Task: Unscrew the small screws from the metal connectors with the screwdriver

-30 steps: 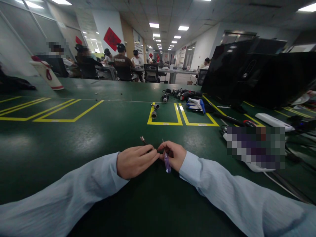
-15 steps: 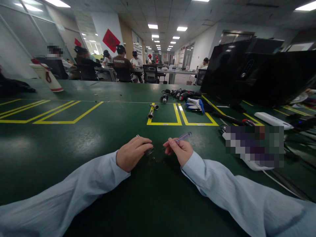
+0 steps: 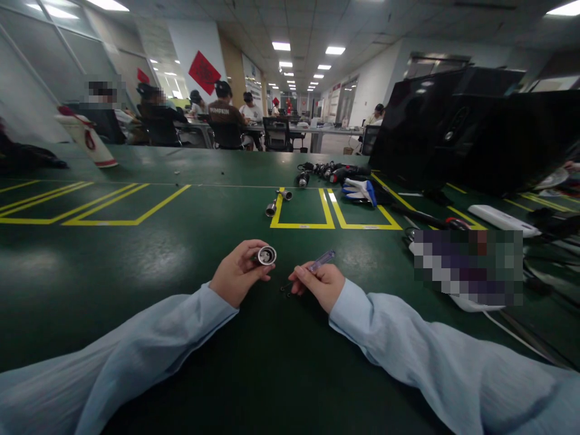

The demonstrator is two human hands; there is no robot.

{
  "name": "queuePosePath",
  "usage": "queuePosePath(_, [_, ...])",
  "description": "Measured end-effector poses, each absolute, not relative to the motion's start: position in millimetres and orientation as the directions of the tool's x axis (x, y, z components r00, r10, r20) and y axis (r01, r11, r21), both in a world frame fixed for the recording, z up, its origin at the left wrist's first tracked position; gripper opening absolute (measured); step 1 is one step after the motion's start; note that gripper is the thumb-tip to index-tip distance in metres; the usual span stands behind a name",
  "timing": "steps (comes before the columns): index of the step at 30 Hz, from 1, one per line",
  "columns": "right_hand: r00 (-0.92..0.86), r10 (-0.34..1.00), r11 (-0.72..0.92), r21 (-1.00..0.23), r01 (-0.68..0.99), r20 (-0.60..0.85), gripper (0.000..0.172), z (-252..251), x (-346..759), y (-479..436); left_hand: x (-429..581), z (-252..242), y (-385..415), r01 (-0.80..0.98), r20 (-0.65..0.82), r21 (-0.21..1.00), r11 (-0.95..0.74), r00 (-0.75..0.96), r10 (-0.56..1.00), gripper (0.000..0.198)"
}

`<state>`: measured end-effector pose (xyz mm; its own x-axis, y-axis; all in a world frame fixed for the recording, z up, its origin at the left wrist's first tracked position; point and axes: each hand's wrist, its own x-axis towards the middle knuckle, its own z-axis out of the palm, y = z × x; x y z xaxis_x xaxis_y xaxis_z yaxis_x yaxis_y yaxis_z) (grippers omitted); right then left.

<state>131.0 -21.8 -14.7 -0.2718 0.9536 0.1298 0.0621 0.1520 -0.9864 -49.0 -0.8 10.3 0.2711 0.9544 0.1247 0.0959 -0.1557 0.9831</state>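
Note:
My left hand is closed round a round hollow metal part, whose open end faces me. Some lighter shapes show inside it, too small to name. In my right hand is a screwdriver with a clear purple handle, gripped between thumb and fingers. Its thin shaft points down to the left, towards small dark rings on the green table. The tip lies close to these rings; whether it touches one I cannot tell.
Two metal pieces, one upper and one lower, lie by a yellow tape outline. Farther back are tools with cables and a white-blue glove. Black monitors and a power strip stand right; a cup stands left.
My left hand has turned the metal part so its opening faces me. My right hand has shifted left and down with the screwdriver. The lower metal piece by the tape has rolled slightly left.

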Motion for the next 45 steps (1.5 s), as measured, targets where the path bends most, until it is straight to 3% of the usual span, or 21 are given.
queuePosePath(4, [-0.295,0.942,0.213,-0.963,0.167,0.157,0.039,-16,131,-23,-48,7,-1,0.002,0.091,0.996,-0.094,0.260,0.961,0.044])
queuePosePath(11, [-0.336,0.911,0.372,-0.826,0.423,0.238,0.026,-13,131,-27,-48,6,-3,-0.004,0.094,0.995,-0.096,0.255,0.962,0.038])
queuePosePath(19, [-0.221,0.884,0.449,-0.880,0.157,0.412,0.025,-5,127,-38,-48,7,-6,-0.157,0.009,0.987,0.029,0.235,0.972,0.043])
queuePosePath(25, [-0.307,0.738,0.671,-0.701,0.241,0.601,0.019,10,129,-44,-48,5,-8,-0.127,0.014,0.992,0.020,0.260,0.966,0.042])
queuePosePath(31, [-0.339,0.647,0.762,-0.598,0.248,0.683,0.021,-1,124,-39,-46,8,-12,-0.126,0.045,0.992,-0.008,0.290,0.956,0.041])
queuePosePath(45, [-0.417,0.587,0.807,-0.460,0.370,0.694,0.022,-11,121,-38,-38,9,-12,-0.065,0.013,0.998,0.000,0.196,0.981,0.027])
